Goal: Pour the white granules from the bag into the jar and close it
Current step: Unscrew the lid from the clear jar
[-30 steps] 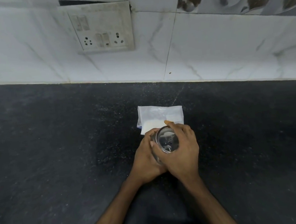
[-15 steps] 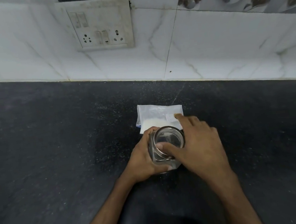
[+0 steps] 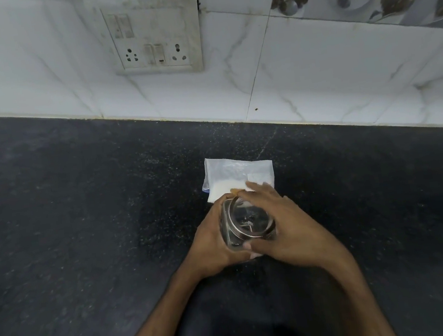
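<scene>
Standing at the dark stone counter (image 3: 84,223), I am observing the task at an early stage. The person is gripping the jar (image 3: 229,236) from its left side with the left hand (image 3: 211,240), fingers wrapping round the glass body and steadying it on the counter. The right hand (image 3: 289,226) is curling over the top, thumb on the near edge and fingers on the far edge. It is clasping what I am taking to be the metal-rimmed lid (image 3: 250,216). Whether that lid is seated tight or coming loose, I am unable to tell; reflections are obscuring the join.

The bag (image 3: 238,173) is lying flat on the counter just behind the jar, toward the tiled wall (image 3: 314,76). Its near edge is partly hidden by the fingertips of the right hand. The white granules (image 3: 225,188) are sitting inside it, gathered along the end nearer the jar. Neither hand is holding the bag. I am seeing nothing white inside the jar, though glare is limiting that view.

Judgement: nothing is poured as yet. Outstanding items are freeing the jar's mouth, picking up and opening the bag, pouring the granules in, and refitting the lid. I am rating progress as barely begun, with the opening of the jar appearing to be the step in hand. A socket plate (image 3: 151,35) is sitting on the wall above, well apart from the work.
</scene>
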Available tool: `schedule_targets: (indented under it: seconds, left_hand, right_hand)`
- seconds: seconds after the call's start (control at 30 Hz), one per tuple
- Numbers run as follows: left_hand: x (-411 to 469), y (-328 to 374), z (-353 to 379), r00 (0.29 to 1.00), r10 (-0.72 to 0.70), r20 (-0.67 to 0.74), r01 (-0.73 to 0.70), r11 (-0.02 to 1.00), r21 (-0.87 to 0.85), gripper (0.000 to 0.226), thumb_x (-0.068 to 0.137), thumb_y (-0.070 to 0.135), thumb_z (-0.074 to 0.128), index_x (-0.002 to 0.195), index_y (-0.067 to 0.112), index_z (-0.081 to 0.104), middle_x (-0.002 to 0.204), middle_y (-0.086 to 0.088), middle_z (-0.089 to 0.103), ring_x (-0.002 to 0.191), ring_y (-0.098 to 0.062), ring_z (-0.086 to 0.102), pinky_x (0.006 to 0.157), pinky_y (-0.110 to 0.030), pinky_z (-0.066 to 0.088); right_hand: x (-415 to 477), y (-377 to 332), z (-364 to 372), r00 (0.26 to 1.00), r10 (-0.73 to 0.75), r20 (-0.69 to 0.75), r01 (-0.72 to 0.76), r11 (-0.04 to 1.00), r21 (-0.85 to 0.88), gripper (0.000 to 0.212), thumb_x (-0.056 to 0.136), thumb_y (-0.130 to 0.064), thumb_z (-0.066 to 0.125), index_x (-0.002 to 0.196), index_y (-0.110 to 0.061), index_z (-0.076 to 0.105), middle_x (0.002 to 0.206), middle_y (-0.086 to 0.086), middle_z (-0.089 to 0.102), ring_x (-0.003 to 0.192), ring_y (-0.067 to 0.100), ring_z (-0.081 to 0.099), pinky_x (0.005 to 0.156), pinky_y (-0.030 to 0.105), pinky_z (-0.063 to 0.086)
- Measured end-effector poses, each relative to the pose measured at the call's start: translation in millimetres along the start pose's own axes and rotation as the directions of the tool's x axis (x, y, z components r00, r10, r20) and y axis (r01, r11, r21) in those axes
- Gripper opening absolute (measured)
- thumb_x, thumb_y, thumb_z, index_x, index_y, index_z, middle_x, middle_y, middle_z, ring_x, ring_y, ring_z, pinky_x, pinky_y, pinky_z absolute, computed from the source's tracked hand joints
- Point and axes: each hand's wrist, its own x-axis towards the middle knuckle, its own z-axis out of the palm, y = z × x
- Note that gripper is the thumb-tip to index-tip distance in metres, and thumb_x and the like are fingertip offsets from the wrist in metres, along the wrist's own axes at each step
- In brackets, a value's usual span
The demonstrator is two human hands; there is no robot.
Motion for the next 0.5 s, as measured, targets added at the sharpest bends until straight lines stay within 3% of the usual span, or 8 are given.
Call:
schedule_targets:
  seconds: [0.03,0.1,0.17,0.23,0.3,0.4,0.47,0.5]
  left_hand:
    - [-0.4,-0.4,0.2,1.0,-0.003,0.003,0.003,1.0,-0.002,0.101,0.052,0.017,0.097,0.137,0.027,0.043,0.132,0.001,0.06,0.125,-0.022,0.058,0.103,-0.052,0.048]
    - [-0.8,-0.4,-0.1,1.0,-0.002,0.01,0.002,1.0,-0.014,0.101,0.053,0.012,0.096,0.137,0.025,0.043,0.132,0.002,0.06,0.125,-0.021,0.058,0.103,-0.05,0.049]
    - [-0.4,0.4,-0.3,1.0,0.014,0.007,-0.014,1.0,-0.014,0.099,0.054,0.011,0.095,0.136,0.028,0.044,0.131,0.004,0.06,0.124,-0.019,0.058,0.103,-0.046,0.05]
    - [0.5,0.4,0.0,1.0,0.015,-0.01,-0.015,1.0,-0.005,0.1,0.053,0.014,0.096,0.136,0.034,0.043,0.133,0.007,0.059,0.125,-0.017,0.058,0.104,-0.043,0.049]
    - [0.8,-0.5,-0.1,1.0,0.011,-0.011,-0.011,1.0,-0.003,0.1,0.053,0.013,0.096,0.137,0.033,0.043,0.135,0.005,0.059,0.126,-0.019,0.057,0.104,-0.047,0.048]
    - [0.5,-2.3,-0.2,1.0,0.008,0.001,-0.008,1.0,-0.003,0.095,0.055,0.011,0.095,0.135,0.029,0.045,0.131,0.003,0.061,0.123,-0.022,0.059,0.102,-0.051,0.049]
    - [1.0,-2.9,0.2,1.0,0.005,-0.006,-0.005,1.0,-0.008,0.097,0.057,0.013,0.095,0.138,0.025,0.043,0.133,0.001,0.06,0.125,-0.022,0.058,0.103,-0.05,0.048]
    - [1.2,-4.2,0.7,1.0,0.006,-0.007,-0.006,1.0,-0.008,0.098,0.058,0.014,0.095,0.139,0.024,0.042,0.134,0.001,0.059,0.126,-0.022,0.057,0.103,-0.05,0.048]
  right_hand:
    - [1.2,2.9,1.1,0.999,0.021,-0.041,-0.021,0.999,-0.023,0.089,0.075,-0.053,0.076,0.15,-0.046,0.028,0.162,-0.015,0.02,0.151,0.008,0.012,0.124,0.044,0.01]
    - [3.0,1.7,11.1,0.977,0.046,-0.206,-0.05,0.999,-0.017,0.087,0.07,-0.07,0.066,0.147,-0.042,0.037,0.147,-0.011,0.04,0.139,0.011,0.037,0.119,0.044,0.028]
    - [3.4,-1.2,19.3,0.975,0.021,-0.222,-0.018,1.0,0.017,0.077,0.072,-0.064,0.062,0.141,-0.036,0.048,0.132,-0.013,0.05,0.124,0.006,0.049,0.109,0.044,0.041]
    - [4.1,0.1,15.7,0.992,-0.018,-0.122,0.017,1.0,-0.005,0.074,0.075,-0.051,0.068,0.144,-0.041,0.042,0.146,-0.016,0.042,0.139,0.006,0.036,0.118,0.049,0.027]
    - [4.3,-1.6,10.2,0.996,0.002,-0.087,-0.01,0.996,-0.085,0.085,0.074,-0.054,0.071,0.148,-0.047,0.028,0.157,-0.018,0.026,0.149,0.004,0.014,0.124,0.046,0.005]
    - [5.3,-16.1,17.4,0.955,-0.005,-0.295,-0.028,0.994,-0.107,0.082,0.07,-0.065,0.061,0.145,-0.039,0.039,0.133,-0.012,0.043,0.129,0.005,0.039,0.119,0.039,0.02]
    - [4.8,-16.2,21.1,0.957,-0.045,-0.286,0.028,0.998,-0.063,0.068,0.071,-0.046,0.065,0.137,-0.033,0.052,0.124,-0.017,0.049,0.12,-0.002,0.044,0.118,0.045,0.026]
    - [3.9,-15.5,21.2,0.962,-0.079,-0.26,0.067,0.996,-0.054,0.066,0.071,-0.04,0.066,0.136,-0.034,0.052,0.126,-0.023,0.048,0.125,-0.007,0.04,0.12,0.047,0.021]
